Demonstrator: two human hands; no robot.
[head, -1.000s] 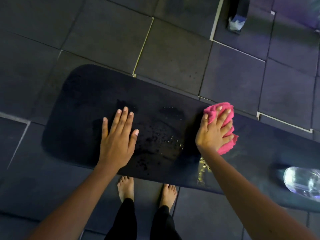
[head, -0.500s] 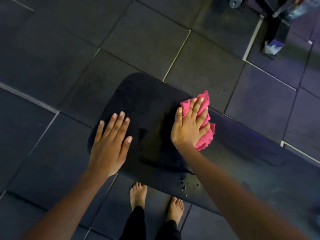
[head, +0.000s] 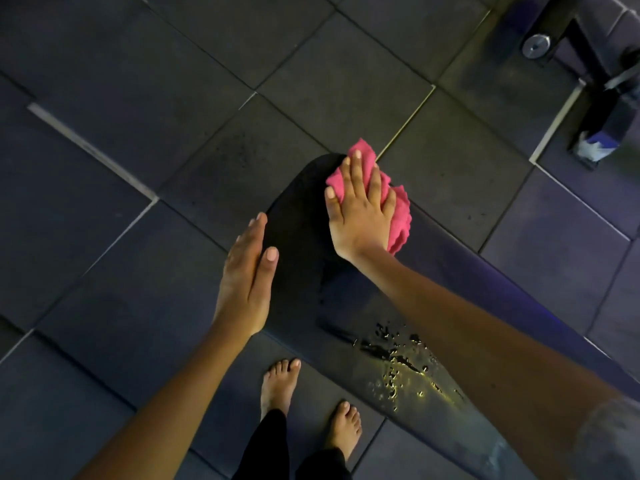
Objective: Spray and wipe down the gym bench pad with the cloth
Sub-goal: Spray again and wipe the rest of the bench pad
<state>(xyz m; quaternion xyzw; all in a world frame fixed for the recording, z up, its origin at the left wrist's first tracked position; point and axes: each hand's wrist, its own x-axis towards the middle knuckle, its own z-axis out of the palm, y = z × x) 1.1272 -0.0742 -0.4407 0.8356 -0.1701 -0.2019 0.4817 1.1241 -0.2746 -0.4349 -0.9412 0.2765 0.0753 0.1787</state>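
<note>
The black gym bench pad runs from the centre toward the lower right. My right hand presses a crumpled pink cloth flat on the pad's far left end. My left hand is held flat, fingers together, at the pad's left edge, holding nothing. Droplets of spray glisten on the pad's near edge, just beside my right forearm. The spray bottle is out of view.
Dark rubber floor tiles surround the bench. A black metal equipment frame with a round silver disc stands at the top right. Bare feet stand on the floor below the pad's near edge.
My right hand has slid the pink cloth leftward along the pad to its end. My left hand has come off the pad top and now sits at its left edge. The view has shifted left.
</note>
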